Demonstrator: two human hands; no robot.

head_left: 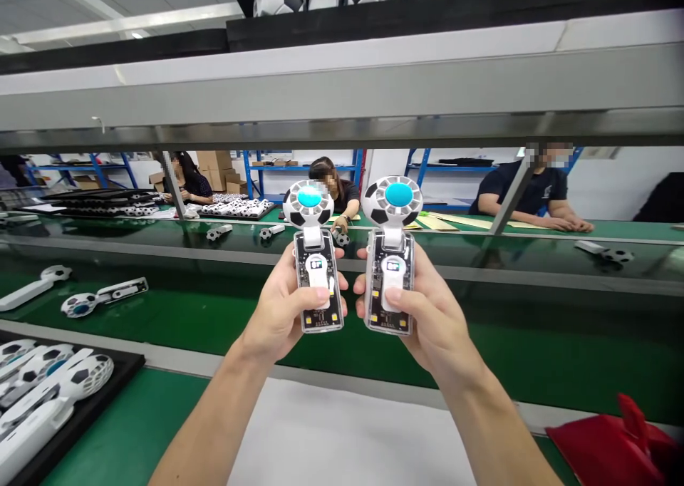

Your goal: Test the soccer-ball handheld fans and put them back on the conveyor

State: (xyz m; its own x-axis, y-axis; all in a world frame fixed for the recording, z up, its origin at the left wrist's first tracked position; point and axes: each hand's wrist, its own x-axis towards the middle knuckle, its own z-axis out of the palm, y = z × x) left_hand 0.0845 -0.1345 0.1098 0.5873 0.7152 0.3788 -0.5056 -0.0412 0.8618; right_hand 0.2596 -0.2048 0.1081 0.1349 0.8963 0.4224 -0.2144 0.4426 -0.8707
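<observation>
My left hand (281, 308) grips a small handheld fan (315, 258) upright: football-patterned head with a blue centre, clear body showing a circuit board and a lit display. My right hand (430, 315) grips a second, matching fan (392, 254) beside it, also upright, with its thumb on the white button strip. The two fans are close together but apart, held above the green conveyor belt (534, 350).
A black tray (115, 368) of white fans lies at the lower left. Loose fans (101, 297) rest on the belt at left. A red cloth (614, 443) sits at the lower right, a white mat (342, 443) below my arms. Three people sit across the line. A metal shelf (342, 94) spans overhead.
</observation>
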